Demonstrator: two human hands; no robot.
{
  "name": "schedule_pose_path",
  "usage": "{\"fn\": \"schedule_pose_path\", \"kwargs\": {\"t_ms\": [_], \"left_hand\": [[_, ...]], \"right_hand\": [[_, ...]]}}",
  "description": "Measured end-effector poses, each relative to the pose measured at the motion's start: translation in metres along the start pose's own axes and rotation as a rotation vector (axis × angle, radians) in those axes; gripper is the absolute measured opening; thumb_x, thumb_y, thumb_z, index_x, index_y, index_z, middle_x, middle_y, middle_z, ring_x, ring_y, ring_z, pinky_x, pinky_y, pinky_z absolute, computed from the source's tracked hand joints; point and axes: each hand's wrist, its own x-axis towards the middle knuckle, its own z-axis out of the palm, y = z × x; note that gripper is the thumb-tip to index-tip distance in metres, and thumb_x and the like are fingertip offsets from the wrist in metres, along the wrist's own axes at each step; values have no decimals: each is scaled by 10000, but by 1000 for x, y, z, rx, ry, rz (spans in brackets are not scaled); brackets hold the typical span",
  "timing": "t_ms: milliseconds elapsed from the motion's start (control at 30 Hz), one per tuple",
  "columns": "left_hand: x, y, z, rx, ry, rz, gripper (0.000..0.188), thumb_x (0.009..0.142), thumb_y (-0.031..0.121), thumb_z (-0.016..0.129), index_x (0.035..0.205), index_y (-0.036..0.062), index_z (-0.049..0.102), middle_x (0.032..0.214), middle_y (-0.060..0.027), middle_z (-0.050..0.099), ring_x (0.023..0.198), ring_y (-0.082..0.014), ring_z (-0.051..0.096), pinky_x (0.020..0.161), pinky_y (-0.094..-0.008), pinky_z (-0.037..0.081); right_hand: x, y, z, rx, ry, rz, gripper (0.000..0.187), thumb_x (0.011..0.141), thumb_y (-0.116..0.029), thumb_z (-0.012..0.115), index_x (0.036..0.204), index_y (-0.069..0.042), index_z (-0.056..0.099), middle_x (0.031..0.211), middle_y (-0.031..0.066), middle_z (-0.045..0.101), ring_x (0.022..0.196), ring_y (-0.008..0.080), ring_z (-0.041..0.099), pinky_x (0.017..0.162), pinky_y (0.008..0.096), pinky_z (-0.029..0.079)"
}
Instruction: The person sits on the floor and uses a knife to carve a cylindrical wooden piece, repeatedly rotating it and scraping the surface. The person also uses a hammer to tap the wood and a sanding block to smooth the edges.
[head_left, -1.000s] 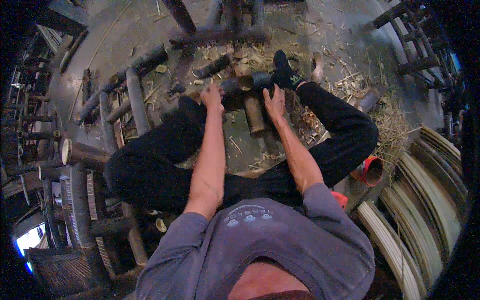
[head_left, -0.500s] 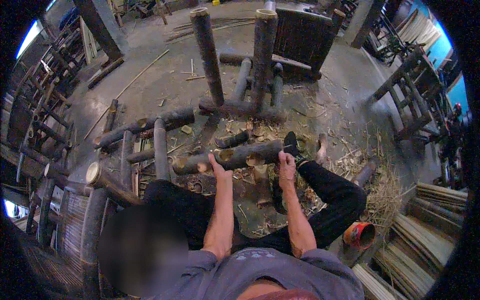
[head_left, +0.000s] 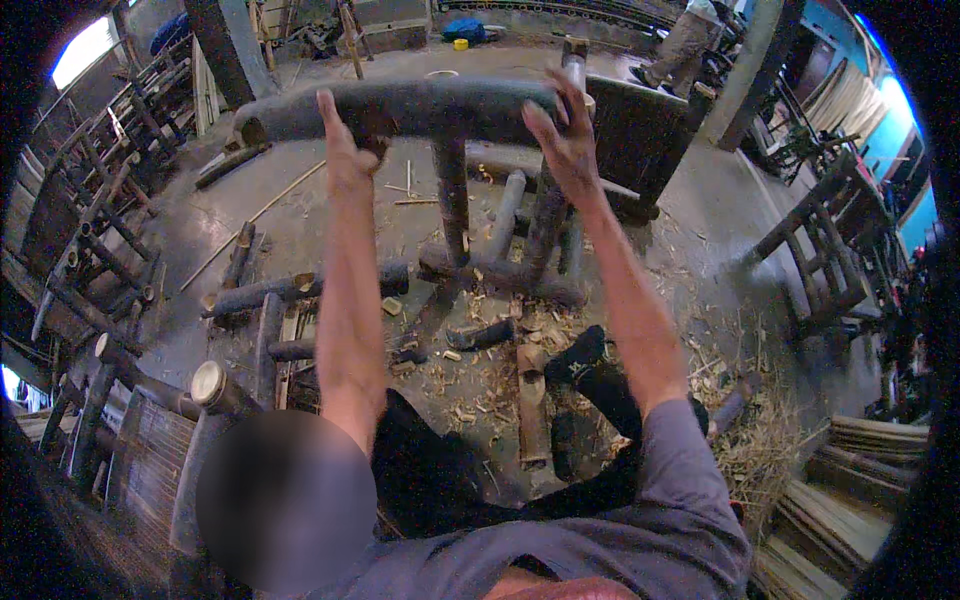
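A thick dark bamboo pole [head_left: 450, 108] is raised level in front of me, blurred by motion. My left hand [head_left: 352, 150] grips it left of its middle, thumb up along its near side and fingers curled beneath. At its right end my right hand [head_left: 570, 140] holds it, thumb on the near side and fingers round the end. Behind and below the pole stand the two upright bamboo posts [head_left: 452, 195] of a frame whose base pole [head_left: 500, 278] lies on the floor. Whether the raised pole touches the posts, I cannot tell.
A bamboo section with a cut hole [head_left: 532, 400] lies by my foot among shavings. On the left are bamboo frames [head_left: 300, 285], on the right split strips [head_left: 830, 520] and another frame [head_left: 810, 240]. A person [head_left: 690, 45] is at the far right.
Both hands have lifted the bamboo pole from above my lap, up and away toward the upright posts. The view has tilted up, and a person now shows at the back.
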Motion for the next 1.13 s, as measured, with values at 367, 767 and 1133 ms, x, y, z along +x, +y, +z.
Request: {"fn": "schedule_pose_path", "kwargs": {"t_ms": [367, 767, 1133], "left_hand": [[155, -13, -12, 66, -10, -5, 613, 689, 588, 676, 1069, 118, 573, 1011, -61, 629, 838, -275, 627, 675, -418, 539], [181, -45, -38, -40, -68, -65, 544, 764, 500, 649, 1129, 109, 547, 1099, -106, 609, 975, -301, 601, 829, -501, 497], [209, -47, -62, -112, -232, -129, 479, 768, 465, 664, 1061, 95, 587, 1011, -95, 646, 891, -288, 629, 832, -477, 509]], "right_hand": [[128, 100, 19, -203, -185, 22, 412, 837, -341, 634, 1188, -164, 513, 1005, 55, 592, 934, 142, 542, 818, 288, 437], [113, 118, 28, -500, -208, 16, 402, 873, -435, 543, 1151, -145, 540, 994, 104, 606, 929, 192, 566, 825, 303, 436], [268, 37, 58, -124, -251, 355, 408, 804, -448, 641, 929, -83, 507, 653, 69, 553, 529, 203, 518, 453, 388, 430]]}}
